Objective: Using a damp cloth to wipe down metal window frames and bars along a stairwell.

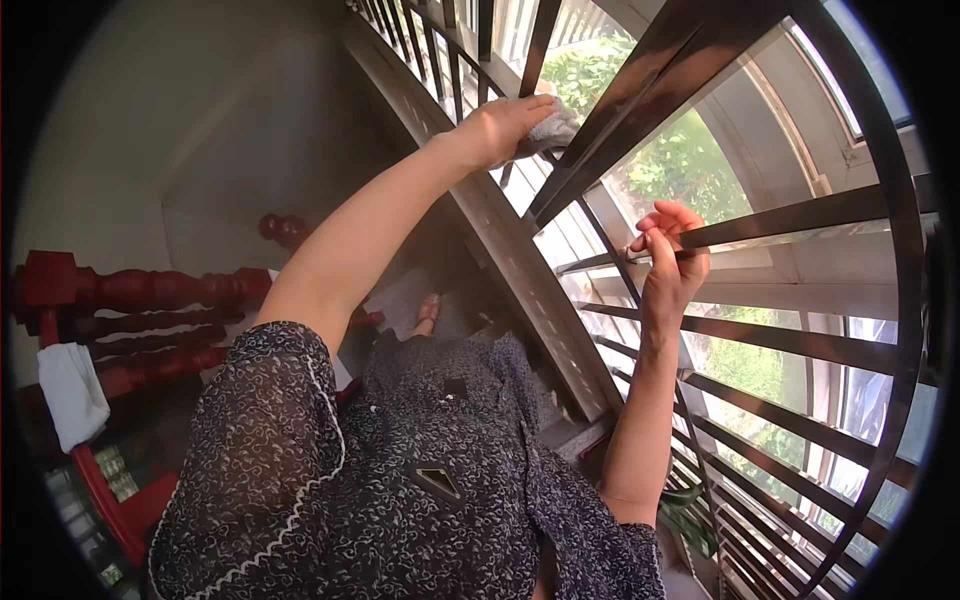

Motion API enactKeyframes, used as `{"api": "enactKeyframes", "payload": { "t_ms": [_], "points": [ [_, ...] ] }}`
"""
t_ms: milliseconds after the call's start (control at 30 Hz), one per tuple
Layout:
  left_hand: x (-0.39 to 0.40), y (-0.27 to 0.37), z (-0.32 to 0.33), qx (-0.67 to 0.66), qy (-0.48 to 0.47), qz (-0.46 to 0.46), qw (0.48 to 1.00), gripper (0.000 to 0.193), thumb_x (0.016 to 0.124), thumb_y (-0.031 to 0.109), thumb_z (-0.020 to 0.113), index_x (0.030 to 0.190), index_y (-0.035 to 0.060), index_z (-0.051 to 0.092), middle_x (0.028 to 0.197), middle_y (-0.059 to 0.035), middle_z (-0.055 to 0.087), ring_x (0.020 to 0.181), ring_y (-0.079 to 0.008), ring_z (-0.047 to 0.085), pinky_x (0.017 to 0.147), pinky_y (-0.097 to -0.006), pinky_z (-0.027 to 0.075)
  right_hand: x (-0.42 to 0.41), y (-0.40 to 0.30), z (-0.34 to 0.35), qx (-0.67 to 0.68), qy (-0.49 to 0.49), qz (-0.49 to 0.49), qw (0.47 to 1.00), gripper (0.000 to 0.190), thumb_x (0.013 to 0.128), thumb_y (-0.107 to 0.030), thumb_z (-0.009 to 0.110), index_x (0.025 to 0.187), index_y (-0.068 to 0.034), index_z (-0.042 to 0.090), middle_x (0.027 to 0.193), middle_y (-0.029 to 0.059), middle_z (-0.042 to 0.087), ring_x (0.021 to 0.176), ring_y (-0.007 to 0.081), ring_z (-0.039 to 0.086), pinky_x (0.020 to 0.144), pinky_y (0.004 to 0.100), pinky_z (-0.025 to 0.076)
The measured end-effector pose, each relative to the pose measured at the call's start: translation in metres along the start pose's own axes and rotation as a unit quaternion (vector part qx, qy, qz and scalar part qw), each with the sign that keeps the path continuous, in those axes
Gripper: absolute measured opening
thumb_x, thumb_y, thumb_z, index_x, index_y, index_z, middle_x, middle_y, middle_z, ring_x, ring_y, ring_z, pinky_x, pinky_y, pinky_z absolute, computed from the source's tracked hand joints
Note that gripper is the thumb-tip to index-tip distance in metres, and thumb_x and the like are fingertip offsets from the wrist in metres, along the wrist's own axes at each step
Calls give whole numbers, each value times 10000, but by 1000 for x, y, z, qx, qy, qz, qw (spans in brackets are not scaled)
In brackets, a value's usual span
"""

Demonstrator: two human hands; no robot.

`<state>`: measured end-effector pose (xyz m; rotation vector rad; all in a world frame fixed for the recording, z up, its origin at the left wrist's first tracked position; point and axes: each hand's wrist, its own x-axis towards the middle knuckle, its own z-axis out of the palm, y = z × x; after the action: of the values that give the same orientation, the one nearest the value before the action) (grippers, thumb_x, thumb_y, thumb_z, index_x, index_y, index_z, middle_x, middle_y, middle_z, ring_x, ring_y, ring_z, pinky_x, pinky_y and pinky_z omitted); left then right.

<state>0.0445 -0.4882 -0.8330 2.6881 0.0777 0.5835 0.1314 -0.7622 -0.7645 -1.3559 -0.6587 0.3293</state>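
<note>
My left hand (499,129) holds a grey cloth (553,126) against the dark metal railing, beside a thick post (637,105) at the upper middle. The cloth covers part of a thin bar there. To the right, my right hand (673,259) is curled around a flat dark bar (795,217) of the same railing, its thumb and fingertips close together. Part of that bar is hidden behind the hand.
A pale ledge (517,277) runs along the railing's foot. Windows with greenery outside stand beyond the bars. Red turned wooden balusters (165,287) stand at the left, with a white cloth (73,394) draped on the red frame. A leafy plant (686,517) is at the lower right.
</note>
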Motion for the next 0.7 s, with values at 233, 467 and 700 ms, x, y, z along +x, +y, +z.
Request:
{"api": "enactKeyframes", "payload": {
  "t_ms": [233, 467, 700],
  "points": [
    [-47, 19, 26, -121, 239, -44, 962, 597, 718, -56, 628, 1289, 92, 533, 1339, -131, 516, 1100, -364, 564, 911, -410, 488, 3, 5, 27, -44, 91, -63, 993, 281, 829, 63, 505, 1099, 19, 568, 839, 116, 618, 640, 112, 513, 614, 228, 431],
    [-103, -13, 12, -633, 248, -421, 601, 236, 846, 133, 679, 1018, -26, 655, 928, -145, 695, 853, -220, 675, 761, -316, 514, 4, 6, 36, -58, 132, -92, 985, 301, 812, 80, 475, 1091, 10, 564, 818, 119, 589, 571, 111, 478, 533, 225, 411],
    [-61, -23, -55, -133, 176, -169, 961, 483, 853, 142, 590, 1308, 19, 485, 1337, -122, 531, 1018, -272, 633, 883, -339, 505, 10, 16, 43, -57, 166, -120, 977, 285, 808, 85, 468, 1065, 5, 563, 795, 114, 579, 510, 89, 439, 466, 199, 387]
  ]
}}
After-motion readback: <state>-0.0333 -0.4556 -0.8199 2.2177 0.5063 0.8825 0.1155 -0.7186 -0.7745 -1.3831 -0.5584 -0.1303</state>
